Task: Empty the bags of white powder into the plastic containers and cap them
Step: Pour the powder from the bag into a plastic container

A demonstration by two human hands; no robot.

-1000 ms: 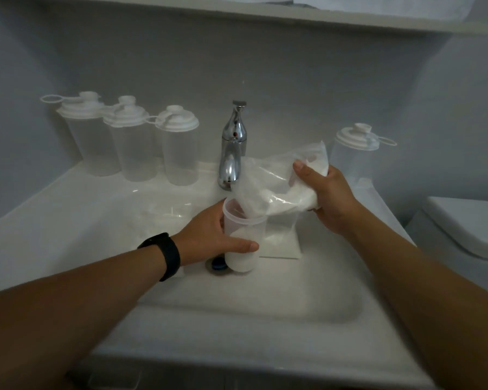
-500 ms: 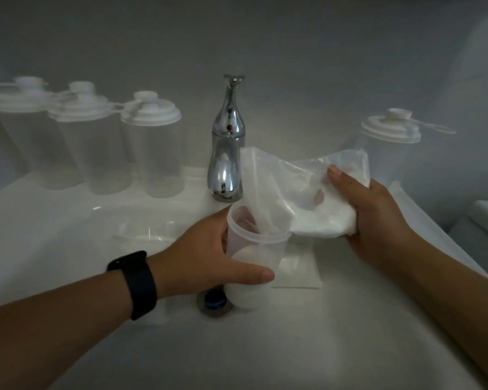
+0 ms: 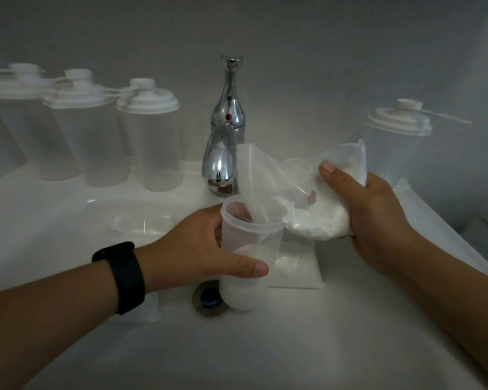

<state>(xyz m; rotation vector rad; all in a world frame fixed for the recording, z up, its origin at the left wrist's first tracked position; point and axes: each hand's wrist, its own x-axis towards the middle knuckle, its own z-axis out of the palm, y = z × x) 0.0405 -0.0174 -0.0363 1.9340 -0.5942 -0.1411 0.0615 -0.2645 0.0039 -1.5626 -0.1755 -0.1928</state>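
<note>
Head view. The left hand (image 3: pixel 209 249) gripped the open, translucent plastic container (image 3: pixel 250 249), fingers (image 3: pixel 248 268) curled round its wall, holding it tilted just in front of the chrome tap (image 3: pixel 223 153) and over the dark drain (image 3: pixel 209 299). The right hand (image 3: pixel 369 218) clutched the clear plastic bag of white powder (image 3: pixel 316 204) right of the tap, fingers (image 3: pixel 333 175) pinching its bunched body; the bag's mouth dipped inside the container rim. Powder already lay in the container's base. Likely hazards: the limp mouth could slip off the rim and spill powder into the white sink basin (image 3: pixel 293 347); a sudden lump could overshoot; the tilted container could shed its contents. A second flat bag of powder (image 3: pixel 296 266) lay below the tap, behind the container.
</note>
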